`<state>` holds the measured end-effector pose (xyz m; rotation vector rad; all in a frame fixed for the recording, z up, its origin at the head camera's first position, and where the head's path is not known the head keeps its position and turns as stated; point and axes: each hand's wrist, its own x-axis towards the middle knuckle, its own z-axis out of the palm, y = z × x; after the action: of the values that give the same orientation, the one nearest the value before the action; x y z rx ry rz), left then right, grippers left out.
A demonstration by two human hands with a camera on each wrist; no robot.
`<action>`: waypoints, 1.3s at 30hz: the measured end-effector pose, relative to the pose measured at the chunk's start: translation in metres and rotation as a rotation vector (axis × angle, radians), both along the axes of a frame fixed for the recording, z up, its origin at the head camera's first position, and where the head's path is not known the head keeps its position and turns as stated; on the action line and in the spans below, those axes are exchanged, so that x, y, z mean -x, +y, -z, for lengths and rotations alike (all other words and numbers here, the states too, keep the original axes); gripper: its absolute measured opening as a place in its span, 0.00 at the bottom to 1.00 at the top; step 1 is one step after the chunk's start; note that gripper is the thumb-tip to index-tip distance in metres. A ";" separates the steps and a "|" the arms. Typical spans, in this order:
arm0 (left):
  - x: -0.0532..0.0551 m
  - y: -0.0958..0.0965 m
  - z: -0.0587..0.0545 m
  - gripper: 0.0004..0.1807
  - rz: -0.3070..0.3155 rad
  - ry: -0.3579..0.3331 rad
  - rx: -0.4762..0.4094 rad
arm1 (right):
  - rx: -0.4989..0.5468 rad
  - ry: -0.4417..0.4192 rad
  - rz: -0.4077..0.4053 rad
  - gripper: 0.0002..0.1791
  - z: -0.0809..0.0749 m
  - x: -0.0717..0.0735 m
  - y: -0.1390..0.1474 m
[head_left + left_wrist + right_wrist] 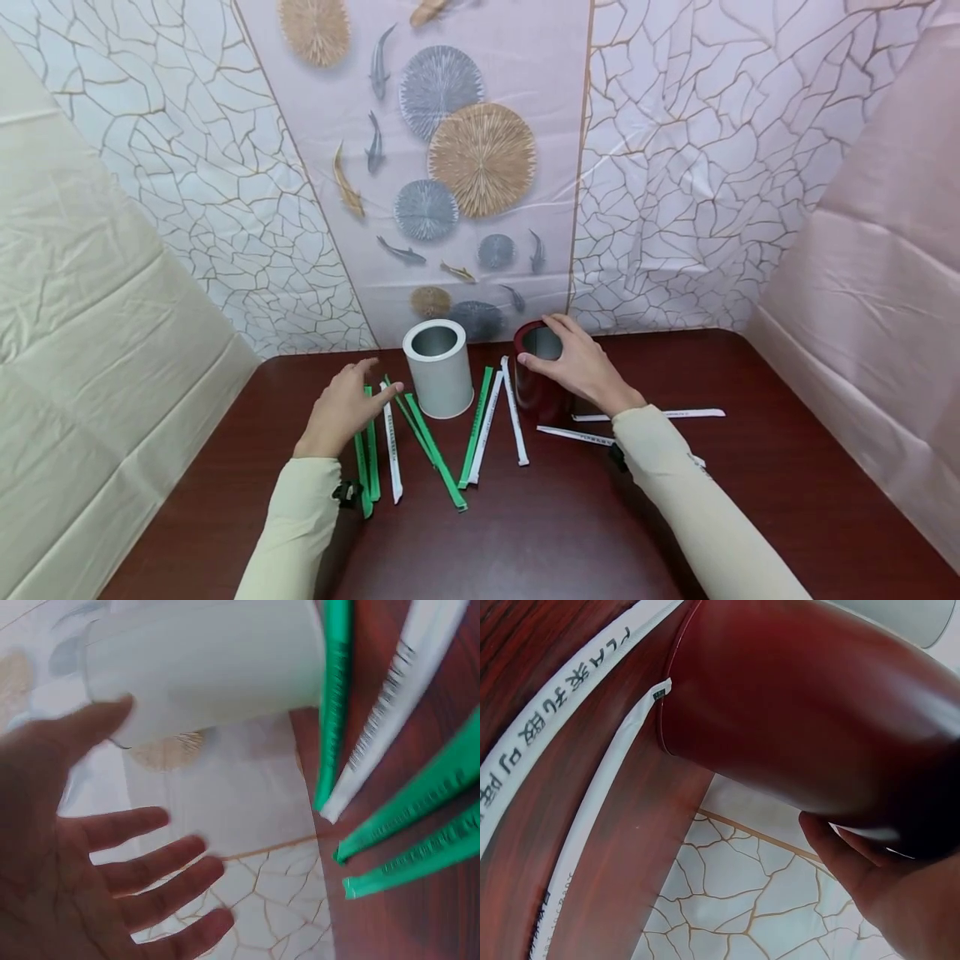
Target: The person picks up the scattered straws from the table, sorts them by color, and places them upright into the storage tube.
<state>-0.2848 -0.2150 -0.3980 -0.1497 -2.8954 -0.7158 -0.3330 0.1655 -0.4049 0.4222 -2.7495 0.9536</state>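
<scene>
Held the dark red canister (802, 705) by its open top with the right grip (581, 362), clamped with the thumb toward the near side of the rim and fingers at the far side. Had that canister upright toward the back of the dark counter (480, 550), right of the white canister (442, 383). Hovered just left of the white canister with the left grip (345, 412), with thumb and fingers spread apart, near two green sticks (373, 467) and a white stick (392, 450). Had two more green sticks slanting just left of the white canister, plus one green and two white sticks (515, 417) between the canisters. Had further white sticks under the right sleeve (690, 492). Faced a patterned cloth (675, 208) behind the counter.
</scene>
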 end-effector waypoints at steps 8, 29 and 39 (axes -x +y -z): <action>0.003 -0.004 0.015 0.22 -0.104 -0.160 -0.161 | 0.067 0.013 -0.007 0.55 0.009 0.000 -0.001; 0.006 0.015 0.042 0.17 -0.141 -0.259 -0.101 | 0.082 0.051 0.008 0.54 0.014 0.003 -0.002; -0.002 0.017 0.009 0.17 -0.151 -0.096 -0.061 | 0.075 0.071 0.014 0.55 0.010 0.003 -0.001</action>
<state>-0.2828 -0.1979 -0.4074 0.1119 -2.9309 -0.8033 -0.3356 0.1644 -0.4151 0.4150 -2.6406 1.0147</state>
